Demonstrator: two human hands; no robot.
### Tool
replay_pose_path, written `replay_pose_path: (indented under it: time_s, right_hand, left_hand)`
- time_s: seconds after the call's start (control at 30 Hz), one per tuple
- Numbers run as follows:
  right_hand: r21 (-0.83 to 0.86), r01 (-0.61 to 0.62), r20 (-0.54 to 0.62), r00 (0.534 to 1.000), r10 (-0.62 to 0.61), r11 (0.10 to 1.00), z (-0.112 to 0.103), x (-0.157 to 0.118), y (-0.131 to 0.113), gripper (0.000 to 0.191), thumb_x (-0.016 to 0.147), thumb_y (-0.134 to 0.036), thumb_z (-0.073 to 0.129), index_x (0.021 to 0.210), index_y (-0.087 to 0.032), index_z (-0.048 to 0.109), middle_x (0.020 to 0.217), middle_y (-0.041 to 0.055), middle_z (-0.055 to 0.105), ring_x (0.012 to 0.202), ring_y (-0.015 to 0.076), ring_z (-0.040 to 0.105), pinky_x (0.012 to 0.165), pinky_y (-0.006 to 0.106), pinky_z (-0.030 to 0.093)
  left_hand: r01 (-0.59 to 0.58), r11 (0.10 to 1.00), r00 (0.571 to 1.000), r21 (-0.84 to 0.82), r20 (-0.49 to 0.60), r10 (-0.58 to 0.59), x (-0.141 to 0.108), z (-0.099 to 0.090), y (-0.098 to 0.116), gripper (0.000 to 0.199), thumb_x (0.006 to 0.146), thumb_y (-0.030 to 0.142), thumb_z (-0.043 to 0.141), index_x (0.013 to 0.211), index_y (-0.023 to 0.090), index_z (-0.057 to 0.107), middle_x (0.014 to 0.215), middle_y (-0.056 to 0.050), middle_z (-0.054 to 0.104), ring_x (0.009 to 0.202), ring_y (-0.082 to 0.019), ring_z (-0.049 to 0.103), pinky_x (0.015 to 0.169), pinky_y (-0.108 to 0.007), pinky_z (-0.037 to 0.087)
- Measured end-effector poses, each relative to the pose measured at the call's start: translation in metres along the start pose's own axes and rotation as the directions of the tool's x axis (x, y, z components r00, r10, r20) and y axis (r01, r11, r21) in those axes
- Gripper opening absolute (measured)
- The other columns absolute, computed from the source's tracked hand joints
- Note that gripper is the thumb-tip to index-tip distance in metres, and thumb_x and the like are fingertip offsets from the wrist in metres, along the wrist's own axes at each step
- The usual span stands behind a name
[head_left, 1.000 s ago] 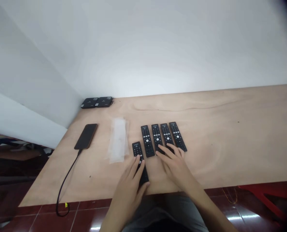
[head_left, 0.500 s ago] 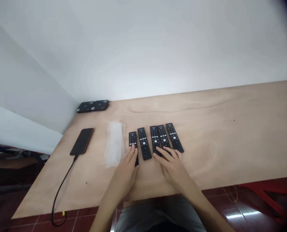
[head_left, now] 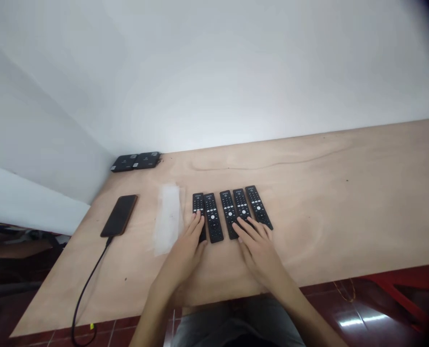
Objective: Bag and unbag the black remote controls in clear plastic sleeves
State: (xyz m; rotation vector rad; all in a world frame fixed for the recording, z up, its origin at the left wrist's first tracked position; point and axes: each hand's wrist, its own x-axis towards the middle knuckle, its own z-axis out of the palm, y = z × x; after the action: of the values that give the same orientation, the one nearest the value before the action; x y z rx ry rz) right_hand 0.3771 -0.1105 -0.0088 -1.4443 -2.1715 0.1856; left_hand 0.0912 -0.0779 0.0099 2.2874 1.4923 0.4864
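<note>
Several black remote controls lie in a row on the wooden table. My left hand (head_left: pixel 187 243) lies over the leftmost remote (head_left: pixel 198 200), fingers stretched along its lower part and thumb by its bottom end. Close beside that one is another remote (head_left: pixel 214 219), with a narrow gap between them. My right hand (head_left: pixel 259 243) has its fingers spread flat over the lower ends of a middle remote (head_left: pixel 228 205) and its neighbour (head_left: pixel 241 202). The rightmost remote (head_left: pixel 258 205) lies slanted, its lower end close to my right hand's knuckles.
Translucent plastic sleeves (head_left: pixel 168 219) lie left of the remotes. Farther left is a phone (head_left: pixel 119 215) with a black cable (head_left: pixel 87 282) running over the table's front edge. Two black boxes (head_left: pixel 146 160) stand in the far left corner against the white wall (head_left: pixel 236 72).
My left hand has slid the leftmost remote slightly away from me and closer to its neighbour. My right hand's fingers have shifted a little over the middle remotes.
</note>
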Motion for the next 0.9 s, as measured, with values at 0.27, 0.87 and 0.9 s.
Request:
replay_pose_path:
  time_s: [0.27,0.87,0.9]
  right_hand:
    - [-0.005,-0.025,-0.016,1.000,0.025,1.000,0.000,0.002,-0.003,0.043,0.115,-0.021,0.050,0.153,-0.027,0.071,0.167,0.0084,0.064,0.154,0.0357,0.053,0.119,0.055,0.040]
    - [-0.025,-0.004,0.023,1.000,0.004,1.000,0.000,-0.001,-0.002,0.051,0.113,-0.017,0.049,0.161,-0.028,0.063,0.171,0.0094,0.059,0.155,0.0380,0.050,0.117,0.059,0.041]
    - [-0.037,0.006,0.031,1.000,-0.005,0.999,0.000,-0.002,-0.002,0.053,0.112,-0.016,0.049,0.162,-0.027,0.061,0.171,0.0102,0.058,0.156,0.0386,0.049,0.118,0.060,0.041]
  left_hand:
    - [-0.020,0.999,0.996,-0.049,-0.082,0.016,0.008,-0.015,0.033,0.059,0.116,0.038,0.059,0.172,0.027,0.046,0.184,-0.010,0.039,0.174,-0.031,0.028,0.138,-0.058,0.039]
    - [-0.239,0.971,0.970,-0.016,-0.043,0.238,-0.028,0.021,0.070,0.051,0.097,0.011,0.078,0.147,0.019,0.071,0.157,-0.014,0.071,0.149,-0.034,0.065,0.123,-0.057,0.060]
    - [-0.240,0.971,0.970,-0.022,-0.049,0.239,-0.033,0.023,0.072,0.051,0.097,0.012,0.079,0.147,0.019,0.072,0.156,-0.015,0.072,0.148,-0.034,0.066,0.122,-0.056,0.061]
